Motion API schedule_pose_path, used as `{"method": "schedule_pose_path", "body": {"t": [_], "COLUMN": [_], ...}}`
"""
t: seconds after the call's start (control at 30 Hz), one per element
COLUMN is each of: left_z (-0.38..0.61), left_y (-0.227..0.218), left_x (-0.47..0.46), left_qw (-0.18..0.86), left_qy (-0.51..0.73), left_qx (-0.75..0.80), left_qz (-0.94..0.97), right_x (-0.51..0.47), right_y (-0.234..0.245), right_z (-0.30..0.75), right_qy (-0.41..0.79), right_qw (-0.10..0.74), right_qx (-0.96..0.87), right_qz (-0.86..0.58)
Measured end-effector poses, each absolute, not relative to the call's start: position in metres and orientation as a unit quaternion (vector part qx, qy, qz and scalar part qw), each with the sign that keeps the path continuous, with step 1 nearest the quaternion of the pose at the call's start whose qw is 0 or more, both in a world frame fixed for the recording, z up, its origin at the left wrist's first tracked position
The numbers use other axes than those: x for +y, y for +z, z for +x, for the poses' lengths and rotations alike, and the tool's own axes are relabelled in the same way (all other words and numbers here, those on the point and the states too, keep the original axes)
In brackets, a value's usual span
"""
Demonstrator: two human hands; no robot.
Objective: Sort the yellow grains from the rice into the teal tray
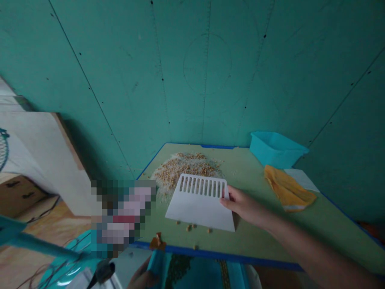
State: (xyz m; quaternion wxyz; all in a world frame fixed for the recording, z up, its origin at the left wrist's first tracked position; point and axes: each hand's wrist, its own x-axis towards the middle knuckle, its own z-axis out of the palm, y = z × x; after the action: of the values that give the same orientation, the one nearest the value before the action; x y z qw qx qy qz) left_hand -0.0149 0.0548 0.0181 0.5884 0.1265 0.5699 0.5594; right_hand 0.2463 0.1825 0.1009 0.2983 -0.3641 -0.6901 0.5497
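This is looking like a makeshift workroom: green wall panels [192, 116] are showing bare seams [77, 60] and dark dots [163, 79], a pale board [64, 172] is standing at the left, a cable [53, 206] is trailing near it, and grains [192, 163] are lying heaped on a table [246, 172].

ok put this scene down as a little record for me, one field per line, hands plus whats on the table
right hand: holds white slotted scoop
left hand: at left end of blue tray, grip unclear
pile: tan beans with white grains, beyond scoop
loose beans: a few, near side of scoop
right side of table: blue basin, orange cloth, white sheet
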Motion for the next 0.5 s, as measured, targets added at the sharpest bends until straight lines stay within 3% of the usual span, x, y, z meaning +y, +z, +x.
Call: {"method": "schedule_pose_path", "body": {"t": [0.5], "left_z": [-0.041], "left_y": [-0.002], "left_x": [0.059], "left_qw": [0.605], "left_qy": [0.484], "left_qx": [0.603], "left_qz": [0.191], "right_x": [0.167], "right_y": [0.108], "right_z": [0.253], "right_qy": [0.51], "right_qw": [0.242], "right_qx": [-0.734], "right_qz": [-0.377]}}
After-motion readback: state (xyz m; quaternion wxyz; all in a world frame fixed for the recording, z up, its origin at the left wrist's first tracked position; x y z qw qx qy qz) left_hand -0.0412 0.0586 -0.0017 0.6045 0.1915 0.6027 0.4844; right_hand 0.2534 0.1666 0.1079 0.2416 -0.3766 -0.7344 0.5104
